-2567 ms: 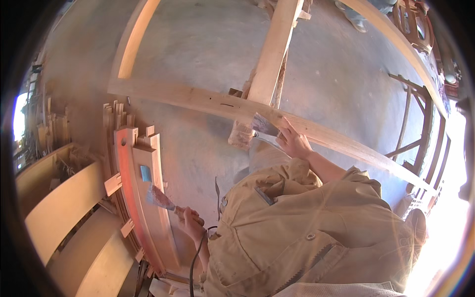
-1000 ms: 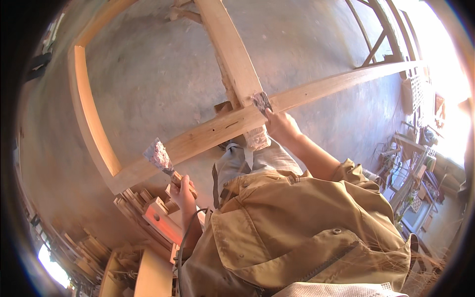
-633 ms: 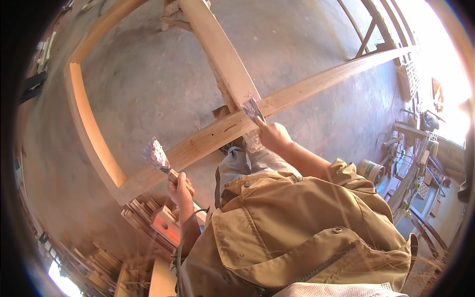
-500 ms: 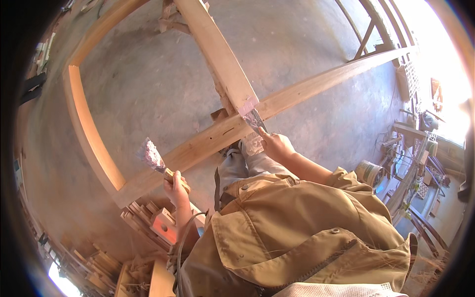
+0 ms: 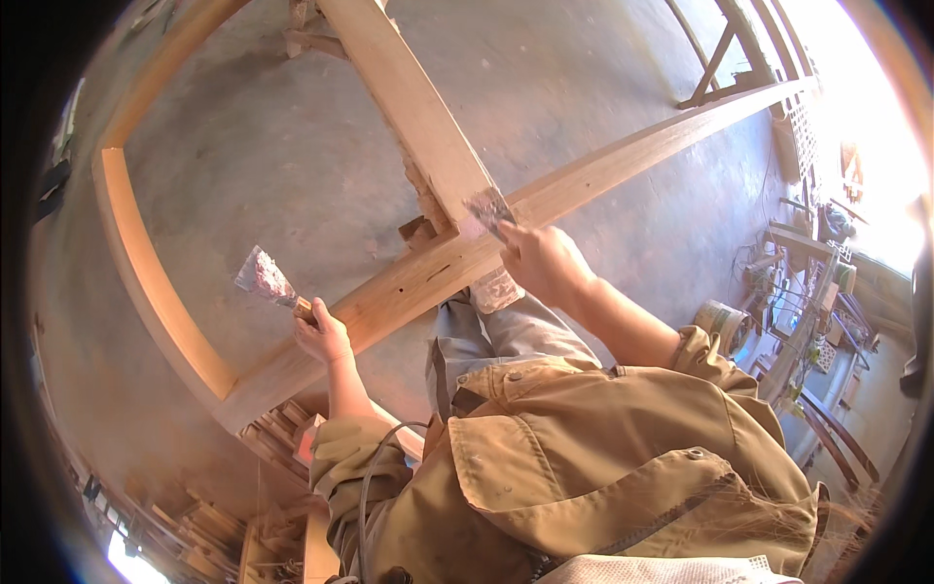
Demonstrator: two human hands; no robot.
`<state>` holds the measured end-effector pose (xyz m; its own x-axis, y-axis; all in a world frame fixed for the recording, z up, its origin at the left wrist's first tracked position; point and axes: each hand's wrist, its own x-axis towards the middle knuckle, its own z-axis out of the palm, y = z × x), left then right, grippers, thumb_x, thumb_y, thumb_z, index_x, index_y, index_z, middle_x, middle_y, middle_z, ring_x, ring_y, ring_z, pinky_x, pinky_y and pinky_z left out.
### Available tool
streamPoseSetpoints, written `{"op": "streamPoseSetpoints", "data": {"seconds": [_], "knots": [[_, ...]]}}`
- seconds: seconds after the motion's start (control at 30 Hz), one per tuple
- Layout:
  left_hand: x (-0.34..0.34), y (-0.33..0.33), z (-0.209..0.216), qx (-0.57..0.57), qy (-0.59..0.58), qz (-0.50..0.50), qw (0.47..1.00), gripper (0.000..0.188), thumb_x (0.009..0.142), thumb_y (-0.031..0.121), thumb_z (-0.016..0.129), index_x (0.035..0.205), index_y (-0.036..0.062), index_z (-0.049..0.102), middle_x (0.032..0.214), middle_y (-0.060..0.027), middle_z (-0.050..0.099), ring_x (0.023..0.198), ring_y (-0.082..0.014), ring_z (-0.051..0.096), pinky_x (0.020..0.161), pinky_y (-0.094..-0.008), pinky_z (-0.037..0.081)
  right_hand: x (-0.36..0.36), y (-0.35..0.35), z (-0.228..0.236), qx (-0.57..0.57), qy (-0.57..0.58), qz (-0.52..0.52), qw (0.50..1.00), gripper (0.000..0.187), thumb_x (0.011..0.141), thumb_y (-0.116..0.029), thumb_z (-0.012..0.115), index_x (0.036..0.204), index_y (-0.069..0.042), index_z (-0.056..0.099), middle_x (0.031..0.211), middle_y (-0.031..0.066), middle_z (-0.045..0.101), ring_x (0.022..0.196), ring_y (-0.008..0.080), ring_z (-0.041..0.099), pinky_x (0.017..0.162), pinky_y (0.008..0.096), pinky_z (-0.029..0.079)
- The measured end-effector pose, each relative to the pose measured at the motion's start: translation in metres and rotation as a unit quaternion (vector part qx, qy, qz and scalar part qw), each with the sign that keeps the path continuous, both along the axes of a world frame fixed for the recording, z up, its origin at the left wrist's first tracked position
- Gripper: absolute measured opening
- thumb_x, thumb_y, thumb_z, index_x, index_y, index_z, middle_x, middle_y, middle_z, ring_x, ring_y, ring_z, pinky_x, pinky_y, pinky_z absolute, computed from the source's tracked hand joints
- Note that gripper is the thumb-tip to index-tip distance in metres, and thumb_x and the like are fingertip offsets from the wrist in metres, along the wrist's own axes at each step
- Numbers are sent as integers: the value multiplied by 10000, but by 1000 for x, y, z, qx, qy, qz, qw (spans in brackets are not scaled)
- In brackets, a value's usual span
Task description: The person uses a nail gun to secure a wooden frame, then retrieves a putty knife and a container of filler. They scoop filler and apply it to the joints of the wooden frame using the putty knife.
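In my left hand (image 5: pixel 324 336) is a putty knife (image 5: pixel 268 275) by its wooden handle, its broad blade coated with pinkish filler and held above the frame's near rail. My right hand (image 5: pixel 550 265) grips a second putty knife (image 5: pixel 489 207), its smeared blade lying over the joint where two beams meet. A patch of pale pink filler (image 5: pixel 471 230) shows on the wood beside that blade. The large wooden frame (image 5: pixel 409 277) has a long near rail with a small dark hole and a dark slit, and a crossbeam (image 5: pixel 413 97) running away from me.
Wood offcuts (image 5: pixel 282 428) are stacked below the frame's left corner. A bucket (image 5: pixel 722 326) stands on the floor to the right, near a cluttered rack (image 5: pixel 803 311) of tools and wires. A wooden trestle (image 5: pixel 309 39) supports the crossbeam's far part.
The right putty knife has shifted slightly up and left, its blade now turned more across the joint. My left hand has moved up and left with its filler-loaded knife.
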<state>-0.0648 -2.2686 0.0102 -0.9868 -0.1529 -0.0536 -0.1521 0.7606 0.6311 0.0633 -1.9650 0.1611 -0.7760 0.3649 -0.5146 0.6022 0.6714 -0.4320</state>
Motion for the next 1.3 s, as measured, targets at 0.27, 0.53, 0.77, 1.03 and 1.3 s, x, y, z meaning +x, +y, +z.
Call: {"op": "streamPoseSetpoints", "data": {"seconds": [0.27, 0.53, 0.77, 1.03, 1.3], "knots": [[11, 0, 18, -16, 9, 14, 1000, 408, 782, 401, 549, 688, 6, 577, 615, -103, 598, 593, -283, 575, 581, -399, 441, 35, -17, 5, 21, -67, 62, 996, 422, 772, -157, 490, 1176, -36, 506, 625, 210, 570, 570, 352, 583, 558, 411, 473], [15, 1, 22, -17, -3, 20, 1000, 393, 791, 385, 562, 671, 11, 565, 582, -82, 576, 561, -255, 568, 551, -378, 440, 50, -14, -1, 16, -52, -11, 998, 432, 764, -143, 496, 1190, -75, 525, 579, 183, 541, 519, 328, 558, 539, 398, 454], [18, 2, 18, 9, 12, 20, 1000, 365, 796, 351, 570, 688, 2, 558, 581, -87, 569, 553, -237, 564, 545, -369, 439, 42, -11, 1, -31, -19, -55, 998, 409, 771, -132, 499, 1172, -54, 526, 630, 184, 557, 531, 314, 570, 539, 386, 454], [16, 2, 19, 4, 34, 10, 999, 369, 802, 336, 571, 684, -13, 556, 580, -99, 566, 532, -242, 561, 516, -355, 437, 51, -10, 3, -23, -21, -59, 998, 433, 772, -136, 506, 1200, -67, 503, 633, 174, 559, 548, 318, 566, 549, 397, 455], [16, 5, 23, 15, 17, 26, 999, 376, 800, 340, 572, 724, -29, 577, 594, -106, 579, 537, -231, 570, 526, -351, 448, 49, -28, 9, -65, -2, -37, 997, 442, 783, -141, 485, 1222, -94, 491, 596, 171, 549, 508, 313, 552, 524, 418, 451]]}}
